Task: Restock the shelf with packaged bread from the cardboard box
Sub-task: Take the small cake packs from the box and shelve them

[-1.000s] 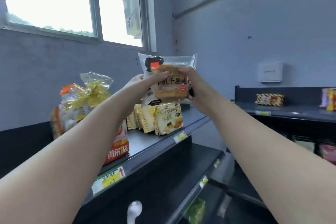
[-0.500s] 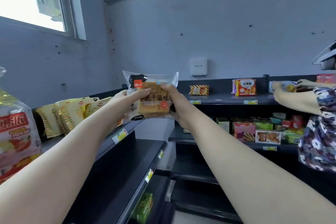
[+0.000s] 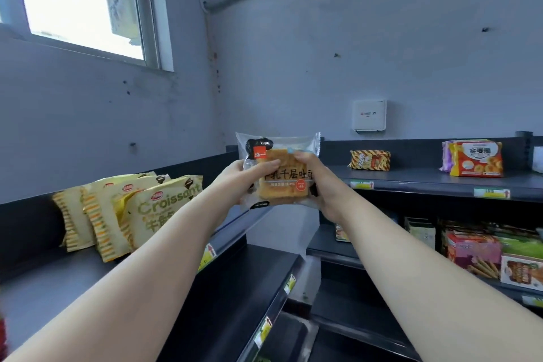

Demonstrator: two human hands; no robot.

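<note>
Grey-walled shop corner, dark shelves meeting ahead of my hands.

My left hand (image 3: 235, 176) and right hand (image 3: 318, 182) both grip one toast bread packet (image 3: 283, 176) in mid-air, right of the croissant packs (image 3: 147, 209); placing step underway, and next I judge it needs setting onto the top shelf (image 3: 58, 282) below-left.

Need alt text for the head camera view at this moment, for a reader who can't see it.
Both hands, left hand and right hand, hold a clear-wrapped bread packet up in front of a corner of dark shelves. Yellow croissant packs stand on the left shelf; snack packs sit on the right one.
</note>
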